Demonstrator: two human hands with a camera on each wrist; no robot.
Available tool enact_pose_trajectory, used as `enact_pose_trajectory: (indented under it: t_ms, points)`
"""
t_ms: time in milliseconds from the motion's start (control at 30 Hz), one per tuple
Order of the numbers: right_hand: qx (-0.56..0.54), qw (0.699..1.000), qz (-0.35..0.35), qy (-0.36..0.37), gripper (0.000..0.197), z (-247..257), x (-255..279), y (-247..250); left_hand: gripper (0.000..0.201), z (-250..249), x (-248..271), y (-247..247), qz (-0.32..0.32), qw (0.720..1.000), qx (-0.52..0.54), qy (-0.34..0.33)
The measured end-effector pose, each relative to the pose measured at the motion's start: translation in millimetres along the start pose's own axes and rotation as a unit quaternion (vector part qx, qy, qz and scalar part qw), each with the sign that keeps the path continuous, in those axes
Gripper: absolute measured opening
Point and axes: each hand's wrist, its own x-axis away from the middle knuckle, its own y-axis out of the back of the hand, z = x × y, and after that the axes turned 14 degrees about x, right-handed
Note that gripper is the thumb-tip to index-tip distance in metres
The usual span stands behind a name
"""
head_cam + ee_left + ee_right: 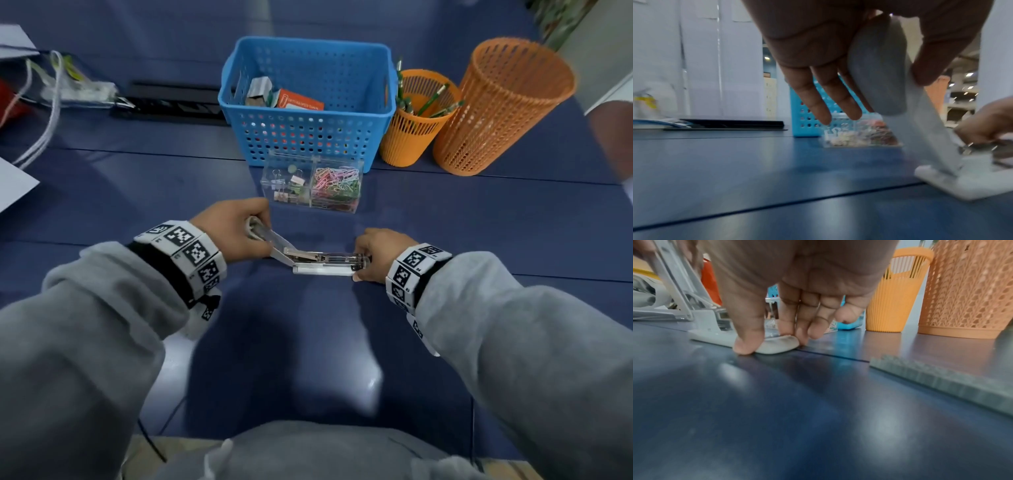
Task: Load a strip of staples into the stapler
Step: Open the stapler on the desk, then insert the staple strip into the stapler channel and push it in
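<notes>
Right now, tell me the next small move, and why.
Probably release the right hand from the stapler base and reach for the staple strip lying on the table beside it. The left hand already holds the lid swung open, exposing the channel.

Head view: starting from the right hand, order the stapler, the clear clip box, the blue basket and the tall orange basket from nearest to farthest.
From the right hand:
1. Stapler, held at its front end, just left of the hand.
2. Clear clip box, beyond the hand, slightly left.
3. Blue basket, behind the clip box.
4. Tall orange basket, far back on the right; close to the blue basket's rank.
</notes>
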Motion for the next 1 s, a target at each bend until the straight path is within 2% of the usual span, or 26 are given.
enact_pose_trajectory:
  t_ms: [100, 267, 367, 433, 500, 567, 633, 700, 833, 1000]
  points:
    - [0.001, 1.0, 0.002, -0.01, 0.042, 3, 1, 0, 0.018, 30, 0, 3, -0.007, 0.999, -0.037, 0.02]
    - [0.006, 1.0, -0.001, -0.024, 0.044, 5, 1, -1, 0.019, 49, -6, -9, 0.049, 0.99, -0.116, 0.055]
    - [0.011, 1.0, -0.002, -0.029, 0.045, 7, 2, -2, 0.033, 43, -10, -19, 0.057, 0.989, -0.132, 0.019]
    - [0.01, 0.999, -0.007, -0.033, 0.046, 5, 6, -3, 0.051, 33, -12, -28, 0.079, 0.986, -0.143, -0.018]
    - [-0.005, 0.999, -0.013, -0.047, 0.052, -4, 13, -2, 0.057, 20, -16, -38, 0.109, 0.982, -0.148, -0.052]
    - [-0.04, 0.995, -0.021, -0.089, 0.055, -20, 26, 1, 0.054, 12, -22, -47, 0.144, 0.977, -0.141, -0.071]
    - [-0.061, 0.988, -0.03, -0.141, 0.05, -39, 41, 1, 0.051, 8, -28, -53, 0.171, 0.974, -0.126, -0.076]
    - [-0.056, 0.982, -0.007, -0.179, 0.044, -53, 56, -6, 0.047, 6, -32, -56, 0.188, 0.973, -0.113, -0.075]
    - [-0.043, 0.977, 0.054, -0.202, 0.044, -57, 70, -26, 0.039, 10, -36, -58, 0.209, 0.971, -0.091, -0.074]
    - [-0.068, 0.974, 0.02, -0.214, 0.038, -54, 64, -37, 0.039, 13, -36, -58, 0.211, 0.972, -0.074, -0.079]
